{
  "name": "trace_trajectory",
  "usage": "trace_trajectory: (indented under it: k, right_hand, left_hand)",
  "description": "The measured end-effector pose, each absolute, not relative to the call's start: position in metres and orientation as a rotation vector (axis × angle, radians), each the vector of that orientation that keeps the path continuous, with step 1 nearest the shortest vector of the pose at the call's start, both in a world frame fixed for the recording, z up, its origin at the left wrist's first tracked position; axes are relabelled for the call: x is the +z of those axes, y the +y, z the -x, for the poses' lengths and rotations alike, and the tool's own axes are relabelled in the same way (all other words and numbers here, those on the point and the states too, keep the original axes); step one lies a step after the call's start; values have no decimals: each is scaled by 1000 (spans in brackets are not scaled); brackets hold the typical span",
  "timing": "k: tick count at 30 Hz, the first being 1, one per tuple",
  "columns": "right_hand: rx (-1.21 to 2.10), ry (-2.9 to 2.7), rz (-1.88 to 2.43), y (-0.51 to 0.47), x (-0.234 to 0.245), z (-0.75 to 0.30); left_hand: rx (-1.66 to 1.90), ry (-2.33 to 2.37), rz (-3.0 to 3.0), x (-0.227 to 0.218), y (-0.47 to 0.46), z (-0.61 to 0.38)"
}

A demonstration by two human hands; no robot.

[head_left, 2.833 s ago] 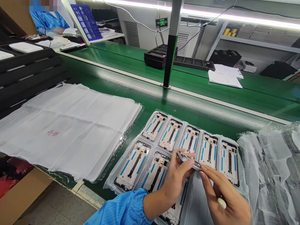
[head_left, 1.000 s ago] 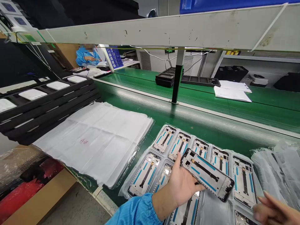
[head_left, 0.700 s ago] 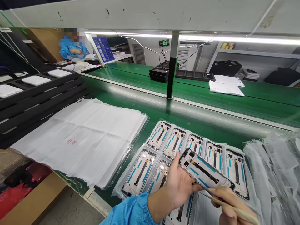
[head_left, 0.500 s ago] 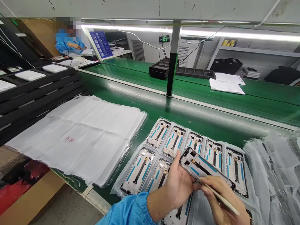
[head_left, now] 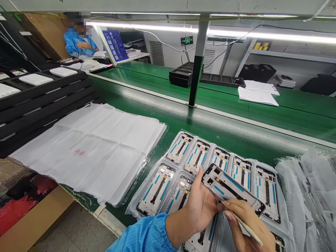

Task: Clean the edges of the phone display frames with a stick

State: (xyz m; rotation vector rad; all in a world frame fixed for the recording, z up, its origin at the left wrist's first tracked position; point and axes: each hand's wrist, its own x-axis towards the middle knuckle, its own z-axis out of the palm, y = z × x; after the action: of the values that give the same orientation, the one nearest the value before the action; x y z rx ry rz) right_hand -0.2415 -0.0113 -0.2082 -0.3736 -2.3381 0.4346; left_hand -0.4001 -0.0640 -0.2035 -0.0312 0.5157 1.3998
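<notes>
In the head view, a plastic tray (head_left: pixel 222 233) of other phone frames (head_left: pixel 156 190) spreads below both hands, and above it the left hand (head_left: pixel 199 208) cradles one held frame (head_left: pixel 228 181), tilted, fingers partly hidden beneath. The right hand (head_left: pixel 253 217) pinches a thin stick (head_left: pixel 246 227), its tip at the held frame's near edge, just beside the left fingers, though contact is unclear. Good handling probably means a firm left grip and light right pressure along that edge, clear of the dark ribbon (head_left: pixel 231 188) and blue strips (head_left: pixel 218 190).
</notes>
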Motion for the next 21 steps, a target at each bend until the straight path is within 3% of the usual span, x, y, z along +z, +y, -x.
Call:
trace_trajectory:
  k: [21]
  right_hand:
    - [338, -2283, 495, -20, -207, 234]
  left_hand:
    - [1396, 600, 120, -199, -61, 400]
